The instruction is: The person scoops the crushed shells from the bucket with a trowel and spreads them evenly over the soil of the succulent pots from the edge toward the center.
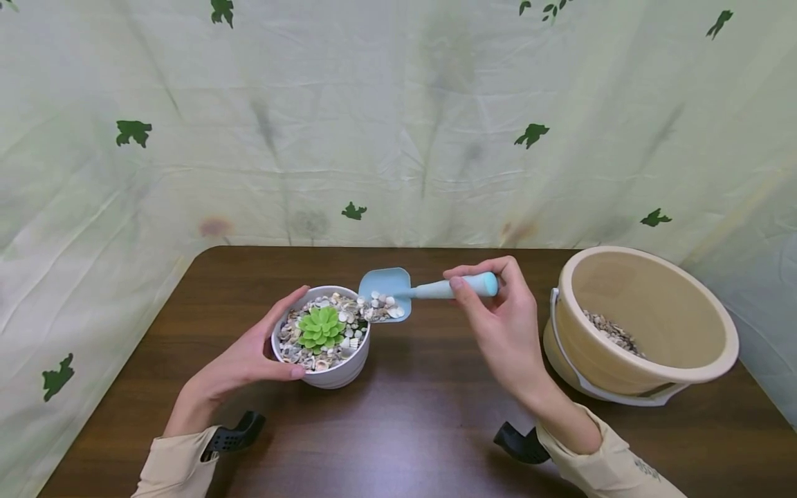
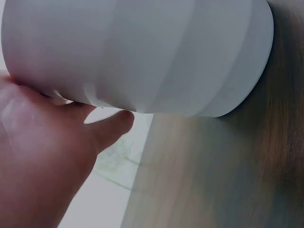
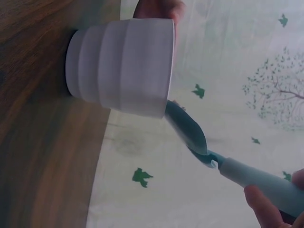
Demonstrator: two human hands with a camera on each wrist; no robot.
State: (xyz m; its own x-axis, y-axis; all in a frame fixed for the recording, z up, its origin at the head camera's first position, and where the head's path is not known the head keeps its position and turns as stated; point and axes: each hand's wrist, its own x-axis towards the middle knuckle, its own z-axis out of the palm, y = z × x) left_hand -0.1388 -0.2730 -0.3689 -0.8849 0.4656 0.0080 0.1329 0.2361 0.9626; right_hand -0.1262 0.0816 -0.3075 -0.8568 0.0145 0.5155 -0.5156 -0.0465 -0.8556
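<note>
A white ribbed flower pot (image 1: 339,373) stands upright on the table, filled with small shells and pebbles around a green succulent (image 1: 321,328). My left hand (image 1: 255,351) grips the pot from its left side, thumb at the near rim and fingers round the far side. With my right hand (image 1: 507,325) I hold a light blue trowel (image 1: 386,282) by its handle. Its blade tilts over the pot's right rim, and shells (image 1: 382,306) lie on the blade's lower edge. In the right wrist view the blade's tip meets the rim of the pot (image 3: 137,66).
A large beige bucket (image 1: 647,277) with a lowered handle stands at the table's right, with shells and gravel (image 1: 613,334) at its bottom. Behind the dark wooden table (image 1: 429,429) hangs a pale curtain (image 1: 398,124) with green leaf prints.
</note>
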